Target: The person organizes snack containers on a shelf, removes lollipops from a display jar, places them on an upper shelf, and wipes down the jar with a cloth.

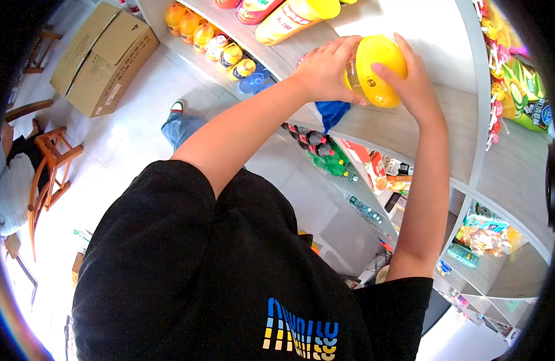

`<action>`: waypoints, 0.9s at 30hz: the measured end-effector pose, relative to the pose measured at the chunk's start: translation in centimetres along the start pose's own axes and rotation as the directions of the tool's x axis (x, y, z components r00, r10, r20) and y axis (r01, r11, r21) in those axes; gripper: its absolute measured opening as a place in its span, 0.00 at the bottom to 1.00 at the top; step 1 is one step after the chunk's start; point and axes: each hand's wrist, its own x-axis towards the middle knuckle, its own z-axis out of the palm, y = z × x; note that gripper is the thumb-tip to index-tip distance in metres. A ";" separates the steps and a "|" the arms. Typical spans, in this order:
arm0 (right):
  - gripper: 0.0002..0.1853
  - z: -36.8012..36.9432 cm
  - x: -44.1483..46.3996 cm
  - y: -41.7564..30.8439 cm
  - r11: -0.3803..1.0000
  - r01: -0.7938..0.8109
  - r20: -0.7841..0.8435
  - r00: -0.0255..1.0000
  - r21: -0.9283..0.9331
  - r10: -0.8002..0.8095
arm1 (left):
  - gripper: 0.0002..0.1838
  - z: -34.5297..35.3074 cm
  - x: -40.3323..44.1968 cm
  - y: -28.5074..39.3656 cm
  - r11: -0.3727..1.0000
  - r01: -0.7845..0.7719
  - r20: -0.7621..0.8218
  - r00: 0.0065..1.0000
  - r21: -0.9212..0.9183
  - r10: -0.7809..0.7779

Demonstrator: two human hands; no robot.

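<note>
A plastic jar with a yellow lid [382,53] and a clear body [352,69] is tipped on its side above a pale wood shelf [452,114]. My left hand [328,69] wraps round the clear body, with the thumb below. Around the lid closes my right hand [413,81], its thumb lying across the lid's face and the fingers along the far edge. A crumpled blue cloth or bag [332,114] hangs just under my left hand; whether that hand grips it is hidden.
Yellow canisters [289,23] stand on the shelf to the left, with orange drink bottles [190,27] lower down. Snack packets [524,96] hang at the right. Dark cola bottles [307,138] sit below. A cardboard box [103,60] and a wooden chair [52,162] are on the floor.
</note>
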 end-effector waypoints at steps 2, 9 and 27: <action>0.46 -0.2 -0.5 0.1 0.992 0.122 0.000 0.993 -0.023 -0.122 | 0.60 0.2 0.1 -0.3 1.000 -0.017 -0.005 1.000 -0.016 0.017; 0.43 2.8 -0.9 1.2 0.981 0.193 -0.244 0.952 0.019 -0.183 | 0.61 0.8 0.0 -0.9 0.993 -0.031 -0.010 1.000 -0.114 0.030; 0.31 1.7 3.9 2.9 0.498 -0.549 0.239 0.797 0.672 0.555 | 0.62 0.6 -0.2 -0.4 0.993 -0.079 -0.055 0.996 -0.087 0.074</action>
